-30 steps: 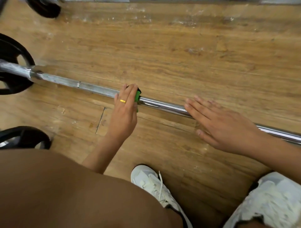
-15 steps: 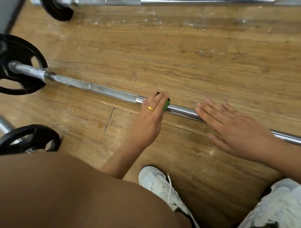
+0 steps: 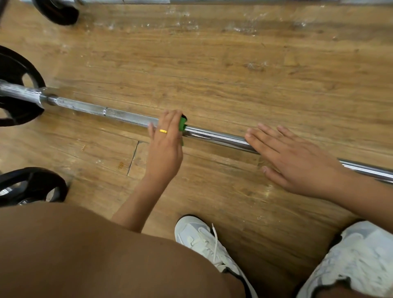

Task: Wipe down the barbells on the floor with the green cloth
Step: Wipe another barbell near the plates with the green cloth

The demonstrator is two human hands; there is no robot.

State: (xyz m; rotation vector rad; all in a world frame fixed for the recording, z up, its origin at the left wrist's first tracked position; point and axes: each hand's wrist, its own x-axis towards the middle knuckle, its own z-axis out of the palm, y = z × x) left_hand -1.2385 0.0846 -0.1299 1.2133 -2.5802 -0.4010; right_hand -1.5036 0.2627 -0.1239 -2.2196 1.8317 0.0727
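A steel barbell (image 3: 214, 136) lies across the wooden floor from the left edge down to the right edge. My left hand (image 3: 164, 144), with a gold ring, curls over the bar and grips the green cloth (image 3: 182, 125) wrapped round it; only a small edge of cloth shows past the fingers. My right hand (image 3: 293, 161) lies flat with straight fingers on the bar and floor, to the right of the left hand. A black weight plate (image 3: 14, 70) sits on the bar's left end.
A second black plate (image 3: 32, 185) lies at the lower left and another plate (image 3: 57, 12) with a second bar (image 3: 212, 1) sits along the top edge. My knee (image 3: 85, 255) and two white shoes (image 3: 204, 240) fill the foreground.
My left hand with the cloth slid right along the bar, then back left a little. The right hand stayed flat on the bar.
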